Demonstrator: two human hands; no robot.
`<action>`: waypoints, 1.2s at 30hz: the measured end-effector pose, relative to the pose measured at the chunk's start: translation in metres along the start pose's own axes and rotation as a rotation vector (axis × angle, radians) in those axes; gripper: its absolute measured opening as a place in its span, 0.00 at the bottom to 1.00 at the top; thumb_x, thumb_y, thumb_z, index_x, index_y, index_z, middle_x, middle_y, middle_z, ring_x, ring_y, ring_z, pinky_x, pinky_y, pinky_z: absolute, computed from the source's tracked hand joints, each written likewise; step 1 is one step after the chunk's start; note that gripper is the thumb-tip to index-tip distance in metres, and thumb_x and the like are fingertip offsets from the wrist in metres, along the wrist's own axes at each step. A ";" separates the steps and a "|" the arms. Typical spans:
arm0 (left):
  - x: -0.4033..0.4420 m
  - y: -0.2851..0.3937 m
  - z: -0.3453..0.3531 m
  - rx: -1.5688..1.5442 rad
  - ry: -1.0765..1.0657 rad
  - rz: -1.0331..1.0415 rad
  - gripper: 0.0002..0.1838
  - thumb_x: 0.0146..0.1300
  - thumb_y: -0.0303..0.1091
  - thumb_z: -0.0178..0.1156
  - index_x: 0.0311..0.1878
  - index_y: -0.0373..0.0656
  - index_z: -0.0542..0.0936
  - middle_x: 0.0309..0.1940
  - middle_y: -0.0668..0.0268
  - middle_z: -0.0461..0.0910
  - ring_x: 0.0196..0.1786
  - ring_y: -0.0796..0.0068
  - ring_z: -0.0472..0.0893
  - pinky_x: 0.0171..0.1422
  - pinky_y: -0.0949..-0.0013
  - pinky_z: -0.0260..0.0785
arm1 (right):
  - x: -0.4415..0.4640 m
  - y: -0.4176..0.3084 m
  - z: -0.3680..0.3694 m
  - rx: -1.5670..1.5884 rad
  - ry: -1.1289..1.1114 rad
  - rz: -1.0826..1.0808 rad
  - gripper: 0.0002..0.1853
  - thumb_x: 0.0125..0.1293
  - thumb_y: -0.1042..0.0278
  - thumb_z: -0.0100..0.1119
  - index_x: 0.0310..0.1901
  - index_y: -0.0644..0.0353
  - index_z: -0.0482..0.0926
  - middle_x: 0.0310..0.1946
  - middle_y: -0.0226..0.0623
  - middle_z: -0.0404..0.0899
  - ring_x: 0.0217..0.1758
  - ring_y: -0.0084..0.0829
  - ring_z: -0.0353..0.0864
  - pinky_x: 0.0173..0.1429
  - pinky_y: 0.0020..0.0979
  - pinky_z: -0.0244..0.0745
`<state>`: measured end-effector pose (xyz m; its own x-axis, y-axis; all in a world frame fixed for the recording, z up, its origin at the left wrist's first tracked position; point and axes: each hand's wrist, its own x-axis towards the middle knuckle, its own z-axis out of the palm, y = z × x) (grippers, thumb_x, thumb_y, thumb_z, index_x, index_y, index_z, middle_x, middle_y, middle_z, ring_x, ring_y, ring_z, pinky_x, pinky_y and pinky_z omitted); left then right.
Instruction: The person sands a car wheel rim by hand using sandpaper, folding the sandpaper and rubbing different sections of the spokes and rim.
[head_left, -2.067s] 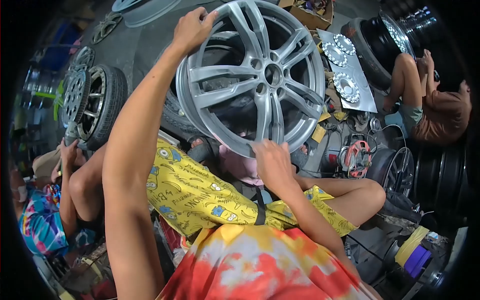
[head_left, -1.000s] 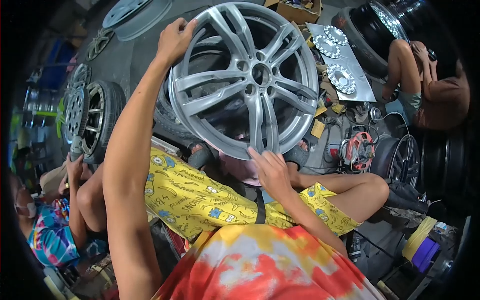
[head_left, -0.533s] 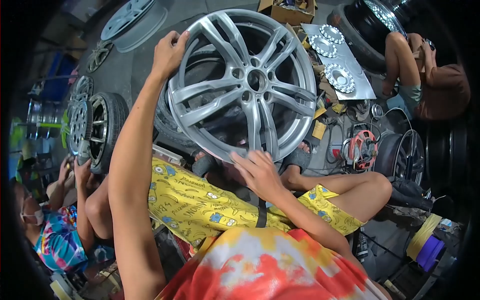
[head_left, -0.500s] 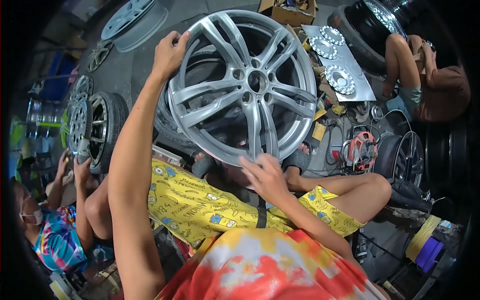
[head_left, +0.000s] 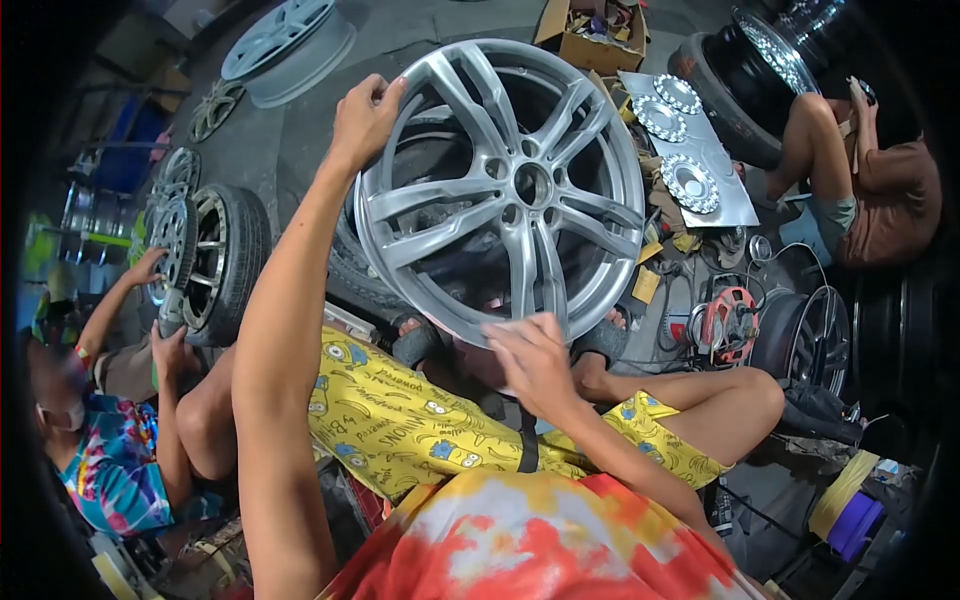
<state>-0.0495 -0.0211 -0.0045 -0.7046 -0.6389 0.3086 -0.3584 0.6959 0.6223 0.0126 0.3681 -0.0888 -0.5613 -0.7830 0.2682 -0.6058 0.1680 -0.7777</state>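
A large silver spoked wheel rim [head_left: 532, 184] stands tilted in front of me, above my lap. My left hand [head_left: 366, 122] grips its upper left edge, the fingers curled over the lip. At the bottom edge of the rim is my right hand [head_left: 535, 365], its fingers bent and partly smeared by motion. The fingertips meet the lip near the lower spokes; whether anything thin lies under them is hidden. Behind the rim a dark tyre [head_left: 352, 262] lies on the floor, partly covered.
At the left a masked person [head_left: 120, 450] touches a tyre with a rim [head_left: 232, 262]. Another person [head_left: 890, 200] sits at the right. Chrome discs on a metal sheet [head_left: 735, 195], a cardboard box [head_left: 598, 50], a red cable reel [head_left: 732, 325] and more wheels lie around.
The whole view has shifted, so the rim appears lower and farther right. My right hand has shifted slightly along the bottom lip. The person at the left has raised one hand to the wheel.
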 end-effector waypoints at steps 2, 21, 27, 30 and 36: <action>-0.001 0.000 0.001 -0.004 0.053 0.036 0.27 0.75 0.53 0.61 0.39 0.32 0.80 0.27 0.52 0.78 0.33 0.67 0.73 0.43 0.60 0.70 | 0.042 -0.023 0.025 0.147 0.075 -0.071 0.12 0.69 0.71 0.66 0.52 0.60 0.89 0.43 0.36 0.85 0.49 0.41 0.75 0.57 0.40 0.71; 0.005 -0.016 0.012 -0.037 -0.064 0.093 0.27 0.77 0.55 0.58 0.40 0.35 0.83 0.30 0.49 0.83 0.33 0.62 0.77 0.43 0.57 0.72 | 0.013 -0.025 0.017 0.021 0.124 -0.002 0.13 0.68 0.71 0.67 0.52 0.60 0.88 0.40 0.37 0.81 0.45 0.43 0.73 0.53 0.43 0.70; 0.002 -0.010 -0.001 0.039 0.002 0.062 0.28 0.74 0.56 0.61 0.41 0.33 0.82 0.30 0.49 0.82 0.33 0.62 0.78 0.45 0.58 0.72 | 0.044 -0.033 0.024 0.071 0.040 0.014 0.13 0.67 0.74 0.66 0.51 0.63 0.88 0.36 0.39 0.77 0.44 0.43 0.72 0.49 0.43 0.67; -0.001 -0.003 -0.001 -0.096 0.007 0.025 0.27 0.72 0.54 0.63 0.38 0.32 0.81 0.27 0.54 0.80 0.32 0.67 0.75 0.43 0.61 0.71 | 0.044 -0.032 0.014 0.142 0.031 -0.011 0.14 0.67 0.73 0.68 0.53 0.62 0.88 0.37 0.39 0.79 0.44 0.44 0.72 0.50 0.43 0.70; -0.002 -0.004 -0.001 -0.088 -0.015 -0.019 0.27 0.72 0.54 0.64 0.37 0.32 0.81 0.25 0.58 0.78 0.31 0.70 0.73 0.41 0.61 0.70 | -0.006 -0.007 -0.010 -0.061 0.018 0.040 0.14 0.65 0.74 0.69 0.52 0.60 0.88 0.37 0.35 0.80 0.45 0.42 0.74 0.52 0.42 0.71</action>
<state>-0.0460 -0.0232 -0.0066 -0.7072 -0.6467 0.2856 -0.3174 0.6515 0.6891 0.0144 0.3776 -0.0790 -0.5959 -0.7638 0.2482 -0.6157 0.2360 -0.7518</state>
